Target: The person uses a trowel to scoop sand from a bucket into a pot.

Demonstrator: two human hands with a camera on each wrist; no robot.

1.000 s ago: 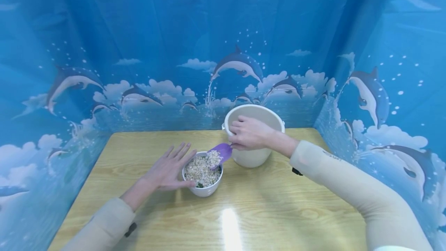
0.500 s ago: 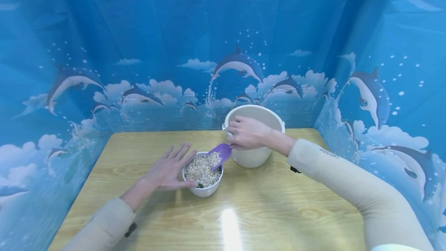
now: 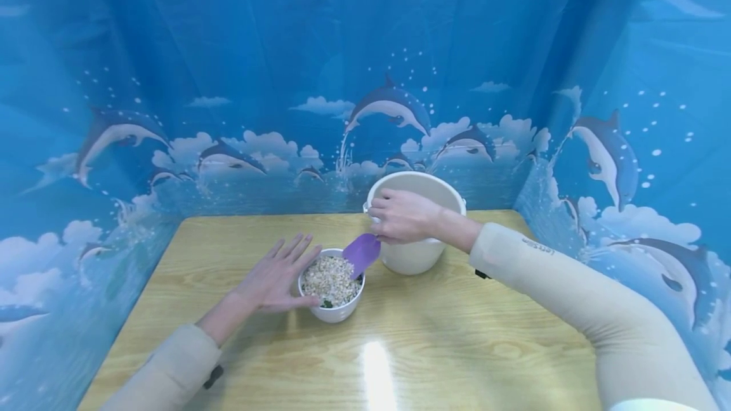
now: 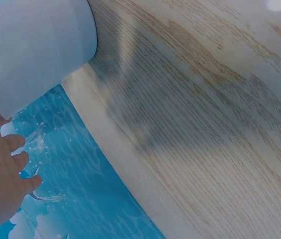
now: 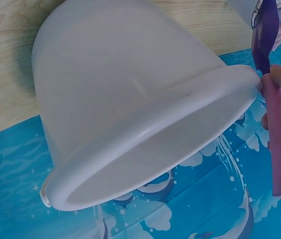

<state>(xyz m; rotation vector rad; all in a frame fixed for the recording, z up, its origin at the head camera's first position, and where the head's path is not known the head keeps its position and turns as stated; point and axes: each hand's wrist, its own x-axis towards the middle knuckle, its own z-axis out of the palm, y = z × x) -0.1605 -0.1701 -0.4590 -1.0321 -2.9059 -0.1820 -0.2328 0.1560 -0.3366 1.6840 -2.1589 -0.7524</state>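
Note:
My right hand [image 3: 407, 215] grips a small scoop by its pink handle [image 5: 276, 139]. The scoop's purple blade [image 3: 362, 254] is tilted down over the right side of a white bowl [image 3: 337, 314], and its visible face holds no flakes. Pale oat-like flakes [image 3: 331, 279] fill the bowl, with a bit of dark green near the front rim. Fingers spread, my left hand [image 3: 280, 278] rests against the bowl's left side, its thumb at the front rim. In the left wrist view the bowl [image 4: 38, 55] shows only its outer wall.
Behind the bowl, to the right, stands a large off-white bucket [image 3: 414, 259]; my right hand is above its near-left rim. The wooden table [image 3: 468, 341] ends at a blue dolphin-print curtain [image 3: 274, 81] at the back and on both sides.
The scoop has turned over, and the flakes it carried have dropped into the bowl. My right hand has shifted slightly left; the left hand stays in place.

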